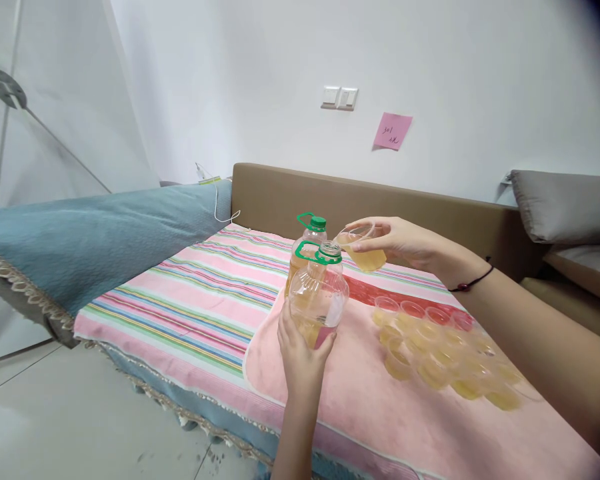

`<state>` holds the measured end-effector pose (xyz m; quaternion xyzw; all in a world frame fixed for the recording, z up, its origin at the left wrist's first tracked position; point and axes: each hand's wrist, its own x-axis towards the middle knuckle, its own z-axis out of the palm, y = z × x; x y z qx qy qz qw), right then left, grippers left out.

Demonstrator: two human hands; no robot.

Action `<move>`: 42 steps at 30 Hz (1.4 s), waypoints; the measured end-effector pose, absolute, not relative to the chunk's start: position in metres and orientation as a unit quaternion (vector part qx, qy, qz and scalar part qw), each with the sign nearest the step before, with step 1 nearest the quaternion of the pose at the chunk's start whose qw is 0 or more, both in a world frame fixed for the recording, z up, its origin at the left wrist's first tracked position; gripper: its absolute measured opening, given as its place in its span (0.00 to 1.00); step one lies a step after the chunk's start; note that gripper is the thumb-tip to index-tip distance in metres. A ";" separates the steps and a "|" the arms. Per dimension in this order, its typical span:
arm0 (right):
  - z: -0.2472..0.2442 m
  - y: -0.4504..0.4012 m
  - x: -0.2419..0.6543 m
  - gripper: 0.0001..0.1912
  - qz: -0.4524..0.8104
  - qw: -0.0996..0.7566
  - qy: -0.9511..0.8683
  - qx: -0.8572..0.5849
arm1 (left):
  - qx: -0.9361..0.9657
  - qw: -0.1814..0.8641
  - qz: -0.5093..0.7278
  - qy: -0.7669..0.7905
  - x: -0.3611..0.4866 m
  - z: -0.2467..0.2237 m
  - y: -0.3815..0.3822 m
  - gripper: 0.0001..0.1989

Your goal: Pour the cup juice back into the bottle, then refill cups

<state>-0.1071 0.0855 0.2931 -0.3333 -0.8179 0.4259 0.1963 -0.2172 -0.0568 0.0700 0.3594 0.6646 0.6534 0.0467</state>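
Note:
My left hand (304, 353) is closed around the lower part of a clear plastic jug (317, 293) with a green handle ring; its mouth has no cap on it, and some yellowish liquid shows inside. Between the fingers of my right hand (397, 240) is a clear plastic cup (369, 259) of pale yellow liquid. The cup is tilted, its rim close beside the open mouth of the jug. Just behind stands a second jug (295, 263) with a green cap, partly hidden by the first. Several filled cups (433, 372) are grouped in rows on the right.
A pink mat (360, 413) lies over the striped sheet (180, 313) beneath the jugs and cups. A brown headboard (380, 200) runs along the wall behind. Grey cushions (570, 207) sit at the right, a blue-covered armrest (145, 227) at the left.

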 end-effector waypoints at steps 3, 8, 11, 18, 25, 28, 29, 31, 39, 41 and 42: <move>0.295 0.085 -0.108 0.25 0.417 0.189 -0.824 -0.335 | 0.358 0.045 0.654 0.665 -0.217 0.069 -0.056 0.48; 0.298 0.085 -0.109 0.26 0.416 0.183 -0.831 -0.322 | 0.355 0.044 0.657 0.663 -0.217 0.069 -0.056 0.48; 0.301 0.085 -0.109 0.25 0.405 0.172 -0.839 -0.320 | 0.356 0.044 0.656 0.664 -0.217 0.070 -0.056 0.48; 0.309 0.089 -0.111 0.28 0.363 0.140 -0.864 -0.319 | 0.359 0.042 0.655 0.664 -0.218 0.068 -0.056 0.48; 0.314 0.089 -0.112 0.28 0.374 0.118 -0.863 -0.317 | 0.357 0.038 0.654 0.666 -0.218 0.069 -0.056 0.48; 0.317 0.091 -0.113 0.28 0.357 0.110 -0.870 -0.322 | 0.359 0.043 0.655 0.664 -0.218 0.070 -0.057 0.48; 0.318 0.092 -0.114 0.28 0.348 0.108 -0.873 -0.324 | 0.358 0.045 0.656 0.663 -0.218 0.070 -0.057 0.48; 0.319 0.094 -0.114 0.29 0.326 0.105 -0.881 -0.326 | 0.357 0.050 0.658 0.661 -0.218 0.070 -0.057 0.48; 0.322 0.098 -0.116 0.29 0.281 0.096 -0.897 -0.327 | 0.360 0.048 0.657 0.661 -0.218 0.072 -0.058 0.48; 0.324 0.100 -0.117 0.30 0.278 0.088 -0.899 -0.326 | 0.359 0.045 0.657 0.662 -0.218 0.072 -0.058 0.48; 0.324 0.101 -0.117 0.30 0.274 0.083 -0.901 -0.325 | 0.358 0.046 0.656 0.663 -0.218 0.072 -0.058 0.48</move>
